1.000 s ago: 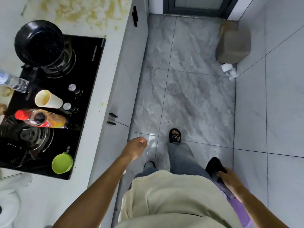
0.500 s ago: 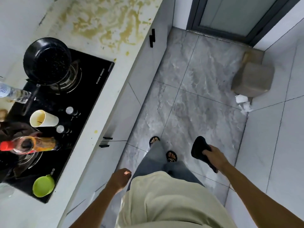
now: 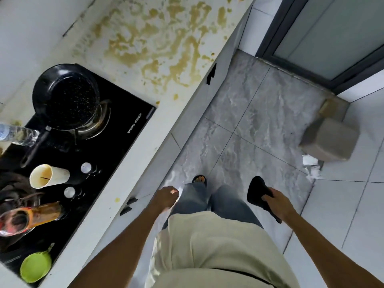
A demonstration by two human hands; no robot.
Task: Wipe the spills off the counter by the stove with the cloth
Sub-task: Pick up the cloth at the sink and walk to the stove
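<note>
Yellow-brown spills [image 3: 158,40] cover the white counter [image 3: 180,113] beyond the black stove [image 3: 122,121], at the top middle of the view. My right hand [image 3: 278,202] hangs over the grey floor at lower right, shut on a dark cloth [image 3: 257,190]. My left hand [image 3: 166,196] is loosely curled with nothing in it, beside the cabinet front below the counter edge. Both hands are well short of the spills.
On the stove stand a black pan [image 3: 64,94], a cream cup [image 3: 46,176] on its side, a sauce bottle [image 3: 31,215], a green cup [image 3: 35,267] and a clear water bottle [image 3: 14,134]. A beige bin [image 3: 330,138] with crumpled paper [image 3: 311,165] sits by the door.
I have walked forward along the counter; the spills have come much closer. My right hand with the cloth swung forward and up, and my left hand swung back.
</note>
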